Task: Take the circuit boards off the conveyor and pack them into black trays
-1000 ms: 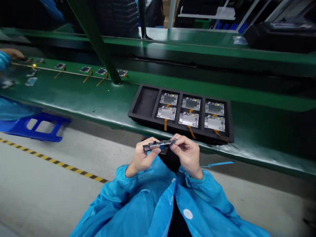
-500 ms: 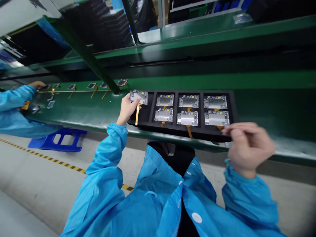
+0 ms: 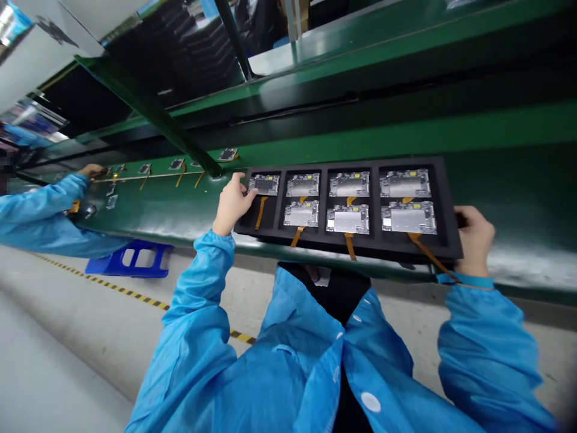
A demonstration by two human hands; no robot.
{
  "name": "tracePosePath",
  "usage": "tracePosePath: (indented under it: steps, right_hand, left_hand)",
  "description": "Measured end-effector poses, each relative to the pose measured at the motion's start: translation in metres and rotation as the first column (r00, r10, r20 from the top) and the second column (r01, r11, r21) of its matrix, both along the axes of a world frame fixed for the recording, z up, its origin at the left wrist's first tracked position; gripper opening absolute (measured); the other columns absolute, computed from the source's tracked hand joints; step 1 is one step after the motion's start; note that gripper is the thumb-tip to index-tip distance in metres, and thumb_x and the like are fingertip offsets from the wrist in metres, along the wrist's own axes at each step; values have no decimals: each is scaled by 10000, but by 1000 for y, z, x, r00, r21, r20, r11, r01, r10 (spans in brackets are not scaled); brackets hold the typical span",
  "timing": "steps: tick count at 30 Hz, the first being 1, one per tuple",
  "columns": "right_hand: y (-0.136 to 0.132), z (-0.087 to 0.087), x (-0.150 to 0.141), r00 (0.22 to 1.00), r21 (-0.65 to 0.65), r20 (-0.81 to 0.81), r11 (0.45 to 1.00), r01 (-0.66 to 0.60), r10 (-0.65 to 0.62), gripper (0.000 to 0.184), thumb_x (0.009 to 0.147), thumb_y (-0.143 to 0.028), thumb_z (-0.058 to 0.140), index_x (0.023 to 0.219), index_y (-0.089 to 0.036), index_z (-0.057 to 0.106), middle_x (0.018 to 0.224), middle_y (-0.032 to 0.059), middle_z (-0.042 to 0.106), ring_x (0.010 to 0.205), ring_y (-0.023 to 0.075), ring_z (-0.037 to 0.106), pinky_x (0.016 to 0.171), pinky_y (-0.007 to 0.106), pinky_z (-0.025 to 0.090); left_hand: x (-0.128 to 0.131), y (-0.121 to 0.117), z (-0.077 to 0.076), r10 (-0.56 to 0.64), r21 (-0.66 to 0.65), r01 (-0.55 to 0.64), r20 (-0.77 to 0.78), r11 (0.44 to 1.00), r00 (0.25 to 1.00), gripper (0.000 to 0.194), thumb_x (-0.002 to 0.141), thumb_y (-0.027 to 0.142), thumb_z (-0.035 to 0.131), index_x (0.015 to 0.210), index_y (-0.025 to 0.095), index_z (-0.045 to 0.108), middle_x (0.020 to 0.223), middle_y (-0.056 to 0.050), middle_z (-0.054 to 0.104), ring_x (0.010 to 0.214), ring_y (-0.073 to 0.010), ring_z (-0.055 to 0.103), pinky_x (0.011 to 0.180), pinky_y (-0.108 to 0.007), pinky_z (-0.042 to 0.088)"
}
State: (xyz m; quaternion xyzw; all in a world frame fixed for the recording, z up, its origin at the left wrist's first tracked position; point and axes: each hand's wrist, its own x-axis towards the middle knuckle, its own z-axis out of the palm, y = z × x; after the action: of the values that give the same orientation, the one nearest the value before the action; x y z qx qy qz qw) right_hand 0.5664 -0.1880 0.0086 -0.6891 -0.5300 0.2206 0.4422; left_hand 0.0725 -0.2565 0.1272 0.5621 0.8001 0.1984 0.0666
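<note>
A long black foam tray lies along the front of the green bench, its right end a little raised. Silver circuit boards with orange ribbon cables sit in its compartments, two each in the three right ones. The leftmost compartment holds a single circuit board at its back. My left hand closes on the tray's left end, thumb over the rim at that board's corner. At the other end, my right hand grips the tray's right wall, its fingertips hidden behind it. One ribbon cable hangs over the front rim by my right wrist.
Further circuit boards with ribbon cables lie along the green bench to the left. A co-worker's hand reaches among parts there. A green post slants down behind the tray's left end. A blue stool stands below.
My left hand has lowered its circuit board into the leftmost compartment. My right hand has moved from the front right corner to the tray's right end, which has lifted slightly.
</note>
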Motion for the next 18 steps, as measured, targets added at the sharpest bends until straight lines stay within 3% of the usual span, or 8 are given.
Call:
tracePosePath:
  steps: [3,5,12,16,18]
  right_hand:
    - [-3,7,-3,987,-72,-144,996,59,-69,277,761,-371,801,644,-214,604,622,-17,601,615,145,520,657,311,419]
    - [-3,14,-6,980,-107,-175,992,73,-91,270,766,-317,800,621,-212,598,596,-22,581,609,141,505,661,316,406]
    - [-5,43,-22,966,-208,-181,967,144,-183,311,748,-68,763,566,-218,560,544,-45,535,572,123,462,667,331,384]
    - [-6,54,-28,964,-232,-163,958,167,-208,376,772,-115,815,548,-227,535,514,-56,485,560,120,455,654,338,376]
    - [-5,51,-27,967,-232,-151,958,169,-207,373,781,-153,828,556,-226,539,522,-51,492,558,118,458,647,340,378]
  left_hand:
    - [-2,-7,-8,-111,-1,112,-169,994,979,315,912,241,737,1221,213,688,1244,-142,661,1171,-342,685,1043,-496,579]
    - [-3,-6,-15,-164,-2,168,-218,986,962,205,928,214,704,1132,203,726,1244,-155,642,1210,-361,646,1092,-538,549]
    - [-7,4,-24,-240,33,254,-236,967,942,167,962,232,671,1091,213,775,1203,-152,630,1211,-380,593,1120,-602,491]
    - [-35,11,-18,-293,41,304,-172,952,940,294,923,297,743,1207,221,749,1269,-129,641,1217,-350,592,1115,-552,496]
    - [-60,22,-15,-248,82,257,-112,963,962,299,941,317,712,1220,212,730,1267,-123,653,1186,-321,613,1092,-503,517]
